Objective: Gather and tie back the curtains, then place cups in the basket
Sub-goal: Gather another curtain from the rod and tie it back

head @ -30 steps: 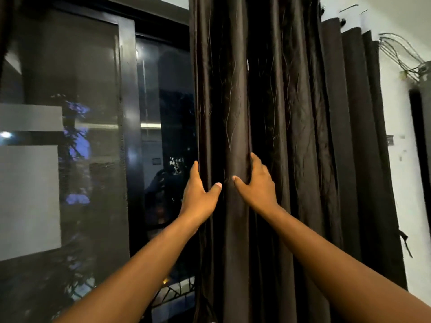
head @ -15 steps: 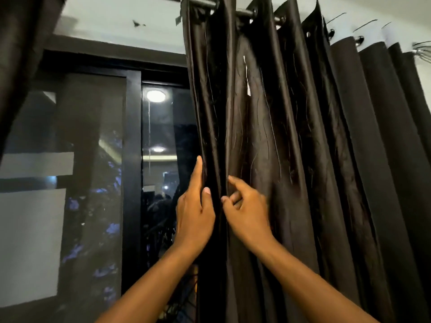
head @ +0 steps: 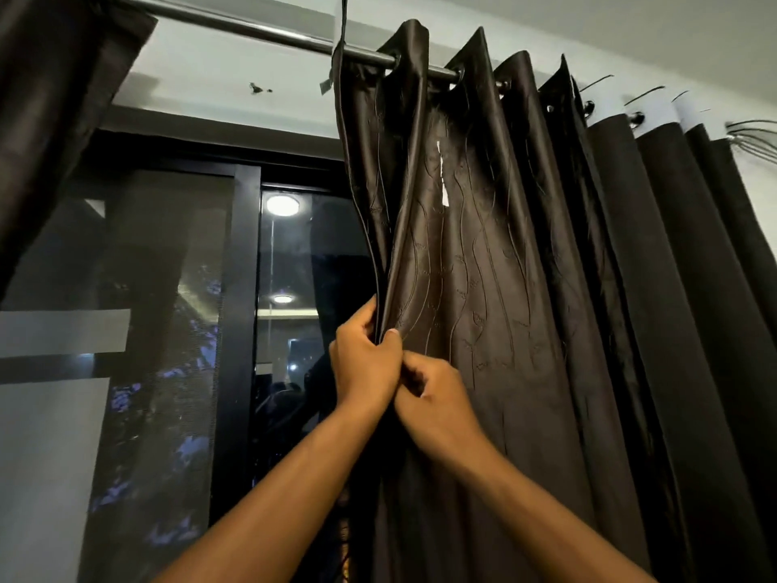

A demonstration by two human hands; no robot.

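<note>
A dark brown satin curtain [head: 483, 267] with a stitched wavy pattern hangs in folds from a metal rod [head: 260, 29] by eyelets. My left hand [head: 366, 363] grips the curtain's left edge, fingers behind the fold and thumb in front. Just below and to the right, my right hand [head: 437, 401] has its fingers curled into the same folds and touches the left hand. A plainer dark curtain [head: 693, 309] hangs further right. No cups or basket are in view.
A black-framed sliding window [head: 239, 330] fills the left, its glass reflecting ceiling lights. Another dark curtain [head: 54, 98] hangs at the top left corner. A thin strap [head: 336, 56] dangles from the rod. Loose wires [head: 752, 136] stick out at the far right wall.
The view has tilted up, showing the rod. Both hands went from flat on the fabric to gripping the curtain's left edge, drawn close together.
</note>
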